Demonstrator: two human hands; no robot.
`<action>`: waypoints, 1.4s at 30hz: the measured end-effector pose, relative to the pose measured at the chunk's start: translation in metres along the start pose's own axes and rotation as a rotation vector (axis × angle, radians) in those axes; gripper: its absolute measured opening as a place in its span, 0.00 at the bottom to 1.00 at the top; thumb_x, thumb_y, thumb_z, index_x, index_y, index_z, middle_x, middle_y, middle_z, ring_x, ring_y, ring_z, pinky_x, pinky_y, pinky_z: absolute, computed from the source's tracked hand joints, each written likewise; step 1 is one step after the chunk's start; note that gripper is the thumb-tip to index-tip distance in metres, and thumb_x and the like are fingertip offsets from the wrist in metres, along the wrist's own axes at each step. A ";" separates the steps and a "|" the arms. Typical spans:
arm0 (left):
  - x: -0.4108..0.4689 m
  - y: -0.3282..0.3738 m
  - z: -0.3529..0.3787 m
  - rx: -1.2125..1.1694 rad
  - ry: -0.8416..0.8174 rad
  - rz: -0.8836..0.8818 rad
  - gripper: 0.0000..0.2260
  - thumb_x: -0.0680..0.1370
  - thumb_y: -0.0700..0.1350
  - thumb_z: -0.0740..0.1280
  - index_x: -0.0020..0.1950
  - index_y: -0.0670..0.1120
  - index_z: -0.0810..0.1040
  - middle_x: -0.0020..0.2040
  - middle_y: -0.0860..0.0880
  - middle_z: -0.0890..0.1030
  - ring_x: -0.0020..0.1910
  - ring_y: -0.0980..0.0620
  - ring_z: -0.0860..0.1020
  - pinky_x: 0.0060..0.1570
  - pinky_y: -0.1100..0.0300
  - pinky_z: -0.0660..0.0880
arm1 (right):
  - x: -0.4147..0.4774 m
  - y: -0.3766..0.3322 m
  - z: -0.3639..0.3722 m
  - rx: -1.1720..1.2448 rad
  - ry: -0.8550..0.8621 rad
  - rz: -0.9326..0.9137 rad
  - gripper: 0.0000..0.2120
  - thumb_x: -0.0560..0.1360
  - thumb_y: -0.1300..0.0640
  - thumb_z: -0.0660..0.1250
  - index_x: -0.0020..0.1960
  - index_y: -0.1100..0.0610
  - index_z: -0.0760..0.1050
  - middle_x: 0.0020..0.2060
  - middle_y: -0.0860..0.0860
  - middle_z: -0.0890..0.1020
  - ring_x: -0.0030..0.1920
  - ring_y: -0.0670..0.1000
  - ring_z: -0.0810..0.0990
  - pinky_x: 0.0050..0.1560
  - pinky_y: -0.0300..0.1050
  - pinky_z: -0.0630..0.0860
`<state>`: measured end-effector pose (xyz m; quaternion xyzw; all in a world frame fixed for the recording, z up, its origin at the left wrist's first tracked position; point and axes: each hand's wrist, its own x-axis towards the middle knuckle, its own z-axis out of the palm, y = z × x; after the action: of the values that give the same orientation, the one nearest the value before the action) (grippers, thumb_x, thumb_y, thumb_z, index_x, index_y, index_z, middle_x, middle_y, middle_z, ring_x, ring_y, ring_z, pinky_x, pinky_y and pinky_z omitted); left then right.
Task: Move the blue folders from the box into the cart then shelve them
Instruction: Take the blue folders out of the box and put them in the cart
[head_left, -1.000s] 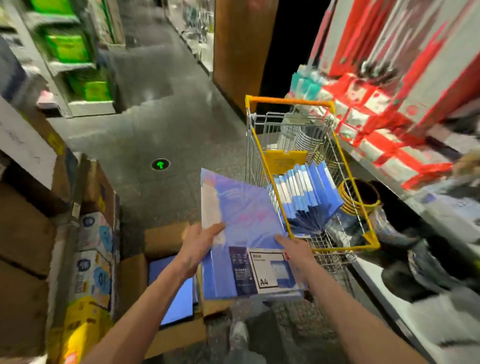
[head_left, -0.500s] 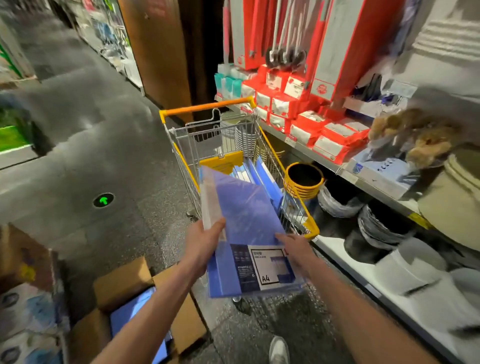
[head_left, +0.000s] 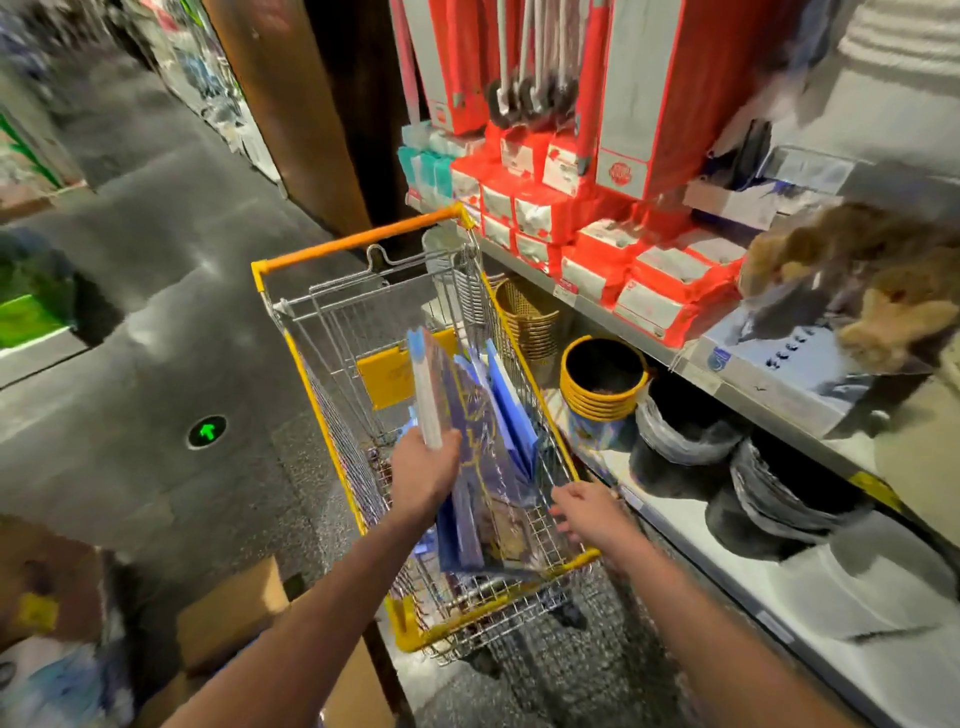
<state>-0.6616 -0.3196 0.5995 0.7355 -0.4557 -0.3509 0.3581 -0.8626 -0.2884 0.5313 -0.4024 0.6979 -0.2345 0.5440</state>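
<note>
A pack of blue folders (head_left: 480, 467) stands on edge inside the yellow-rimmed wire cart (head_left: 322, 415). My left hand (head_left: 423, 475) grips the pack's upper left edge. More blue folders (head_left: 511, 410) lean against the cart's right side behind it. My right hand (head_left: 589, 512) hovers over the cart's near right corner, fingers spread, holding nothing. The cardboard box (head_left: 234, 608) sits on the floor at the lower left; its inside is hidden.
A store shelf (head_left: 691, 364) runs along the right with red packages, stacked yellow buckets (head_left: 602, 384), a wicker basket and dark wrapped items below. A green arrow marker (head_left: 207, 431) is set in the grey floor. Boxes lie at the lower left.
The folder pack went from flat in both hands above the cart to upright inside it. My right hand let go of it. The view swung right, away from the box.
</note>
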 end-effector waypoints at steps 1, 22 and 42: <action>0.010 0.003 0.008 0.005 0.003 -0.010 0.09 0.80 0.47 0.68 0.49 0.40 0.79 0.42 0.44 0.80 0.39 0.48 0.77 0.37 0.59 0.70 | 0.008 -0.001 -0.003 0.004 -0.015 -0.002 0.08 0.81 0.54 0.62 0.54 0.58 0.77 0.47 0.54 0.84 0.35 0.48 0.77 0.33 0.40 0.71; 0.233 -0.020 0.136 -0.087 -0.126 -0.241 0.19 0.82 0.45 0.65 0.67 0.34 0.69 0.64 0.35 0.77 0.62 0.36 0.77 0.58 0.48 0.74 | 0.115 -0.048 0.040 0.075 0.135 0.211 0.08 0.82 0.55 0.62 0.56 0.56 0.76 0.43 0.53 0.85 0.30 0.47 0.80 0.28 0.37 0.71; 0.274 -0.090 0.082 -0.015 -0.512 -0.058 0.09 0.82 0.39 0.60 0.59 0.44 0.76 0.40 0.49 0.82 0.31 0.51 0.77 0.29 0.61 0.73 | 0.140 -0.091 0.108 0.008 0.150 0.217 0.08 0.81 0.57 0.63 0.47 0.58 0.79 0.40 0.55 0.84 0.35 0.49 0.81 0.35 0.42 0.76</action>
<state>-0.6008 -0.5595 0.4307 0.6328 -0.5075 -0.5393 0.2260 -0.7438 -0.4418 0.4889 -0.3037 0.7751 -0.2067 0.5140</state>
